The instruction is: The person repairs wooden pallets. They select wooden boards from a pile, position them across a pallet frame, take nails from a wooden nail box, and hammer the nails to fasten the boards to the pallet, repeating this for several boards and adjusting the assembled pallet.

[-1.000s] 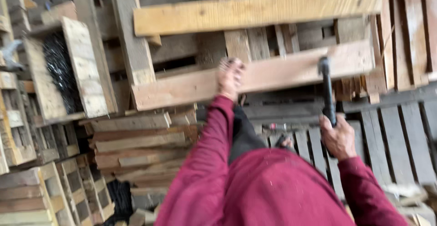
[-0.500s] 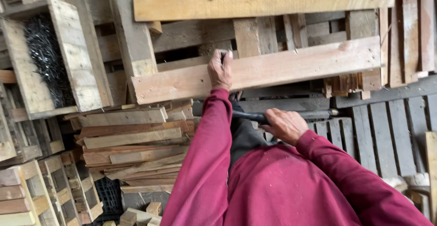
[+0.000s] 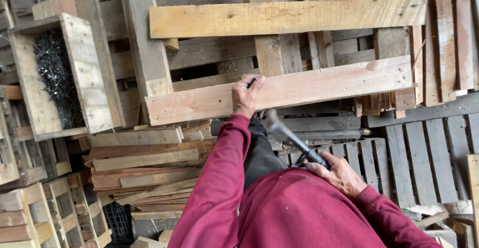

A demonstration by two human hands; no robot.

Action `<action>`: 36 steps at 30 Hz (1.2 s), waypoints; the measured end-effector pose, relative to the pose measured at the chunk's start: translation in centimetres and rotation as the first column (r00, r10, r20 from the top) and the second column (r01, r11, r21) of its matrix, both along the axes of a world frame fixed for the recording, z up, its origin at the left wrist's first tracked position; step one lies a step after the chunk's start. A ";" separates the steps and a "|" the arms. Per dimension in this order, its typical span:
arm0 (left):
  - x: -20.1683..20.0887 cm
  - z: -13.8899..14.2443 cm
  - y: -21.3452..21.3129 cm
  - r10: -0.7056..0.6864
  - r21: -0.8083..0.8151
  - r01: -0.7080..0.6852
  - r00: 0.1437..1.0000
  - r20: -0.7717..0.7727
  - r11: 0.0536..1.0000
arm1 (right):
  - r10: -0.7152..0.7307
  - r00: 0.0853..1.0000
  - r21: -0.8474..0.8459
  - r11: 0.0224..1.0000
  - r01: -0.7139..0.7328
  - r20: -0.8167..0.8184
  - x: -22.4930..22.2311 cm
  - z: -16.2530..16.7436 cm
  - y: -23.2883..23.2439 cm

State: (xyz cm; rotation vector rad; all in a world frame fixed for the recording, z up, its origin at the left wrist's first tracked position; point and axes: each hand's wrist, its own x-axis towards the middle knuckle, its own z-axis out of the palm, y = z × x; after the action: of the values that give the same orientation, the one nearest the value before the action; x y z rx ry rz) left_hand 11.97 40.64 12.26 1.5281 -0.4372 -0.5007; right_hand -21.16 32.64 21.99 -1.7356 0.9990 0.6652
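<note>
My left hand (image 3: 246,95) rests on a long pale plank (image 3: 319,86) laid across a wooden pallet frame, its fingertips pinched on a small dark nail (image 3: 254,80) at the plank's upper edge. My right hand (image 3: 340,174) is closed around the black handle of a hammer (image 3: 292,139). The hammer's head points up and left, just below the plank and close to my left wrist. Both arms are in maroon sleeves. A second plank (image 3: 287,17) lies parallel, farther up on the same frame.
A wooden box (image 3: 92,73) filled with dark nails stands at the left. Stacked short boards (image 3: 142,165) lie below the frame. Small wooden crates (image 3: 30,213) fill the lower left, and grey pallets (image 3: 424,148) lie to the right.
The hammer was raised over the plank, dropped back near my body, and now angles up toward my left hand. My left hand has stayed on the plank.
</note>
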 end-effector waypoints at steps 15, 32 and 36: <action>-1.4 -0.9 -0.8 0.207 0.001 -0.215 0.939 0.274 0.977 | -0.487 0.869 0.052 0.873 0.485 0.090 -0.6 -0.5 -2.2; 0.1 1.7 1.4 -0.048 -0.114 0.005 0.925 -0.377 0.994 | -0.454 0.887 0.046 0.891 0.451 0.090 0.3 -1.3 -1.2; -1.6 0.4 0.4 -0.106 0.118 0.101 0.994 0.037 0.988 | -0.458 0.876 0.066 0.889 0.454 0.151 0.2 -2.0 -0.1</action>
State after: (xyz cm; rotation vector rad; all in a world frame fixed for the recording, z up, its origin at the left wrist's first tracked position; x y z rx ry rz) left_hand 10.35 41.02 12.68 1.6360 -0.5309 -0.5837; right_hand -20.95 32.50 20.01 -1.4249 1.2197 0.2264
